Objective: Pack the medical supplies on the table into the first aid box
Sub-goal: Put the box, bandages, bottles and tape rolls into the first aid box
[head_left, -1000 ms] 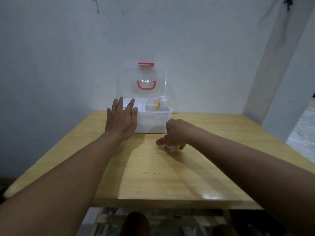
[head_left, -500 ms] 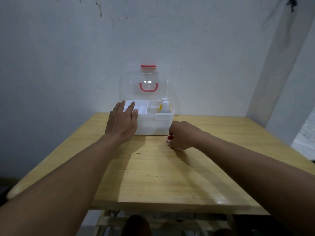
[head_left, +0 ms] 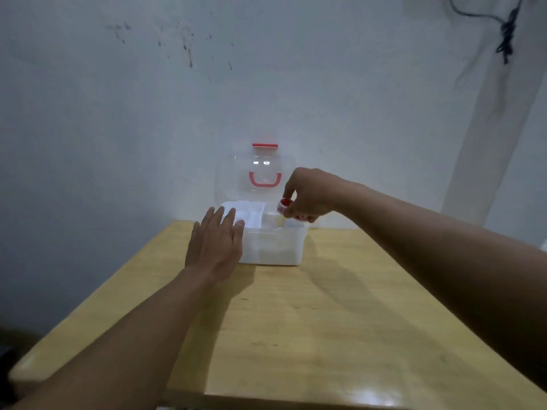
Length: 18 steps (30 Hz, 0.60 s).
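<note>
Our right hand pinches a tape roll over the open box; our left hand, flat and spread, steadies it. The table looks bare, so we judge packing nearly done.

The table was pale wood with a smooth, glossy varnish that caught a bright glare at its near edge. On its far end, the first aid box was milky, translucent plastic, its raised lid clear and shiny with reflections. The handle and the latch on that lid were opaque red plastic. Behind the box, the wall looked matt, painted and stained.
</note>
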Motion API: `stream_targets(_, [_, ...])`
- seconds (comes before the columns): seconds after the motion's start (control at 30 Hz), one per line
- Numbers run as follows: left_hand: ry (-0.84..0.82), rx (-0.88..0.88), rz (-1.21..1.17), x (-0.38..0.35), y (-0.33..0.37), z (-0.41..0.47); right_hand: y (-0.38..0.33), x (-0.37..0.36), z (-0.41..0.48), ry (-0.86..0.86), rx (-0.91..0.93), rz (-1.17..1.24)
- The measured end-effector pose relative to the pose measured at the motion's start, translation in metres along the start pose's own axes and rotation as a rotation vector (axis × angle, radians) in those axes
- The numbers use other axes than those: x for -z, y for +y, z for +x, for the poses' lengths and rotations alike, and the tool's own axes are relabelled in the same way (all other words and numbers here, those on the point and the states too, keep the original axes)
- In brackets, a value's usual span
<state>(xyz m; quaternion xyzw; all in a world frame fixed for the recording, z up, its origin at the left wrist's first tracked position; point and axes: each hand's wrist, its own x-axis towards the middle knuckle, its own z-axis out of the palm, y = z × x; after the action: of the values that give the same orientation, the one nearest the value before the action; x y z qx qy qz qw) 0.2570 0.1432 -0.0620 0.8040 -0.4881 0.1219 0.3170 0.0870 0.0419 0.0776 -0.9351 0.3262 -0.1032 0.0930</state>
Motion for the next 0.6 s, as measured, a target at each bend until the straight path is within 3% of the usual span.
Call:
stream_targets(0.3, [0.064, -0.006, 0.075, -0.006, -0.001, 0.001, -0.012, -0.026, 0.101, -0.03, 0.107, 0.039])
stream_targets(0.6, [0.095, -0.038, -0.035, -0.014, 0.022, -0.015, -0.016, -0.044, 0.13, -0.101, 0.214, -0.016])
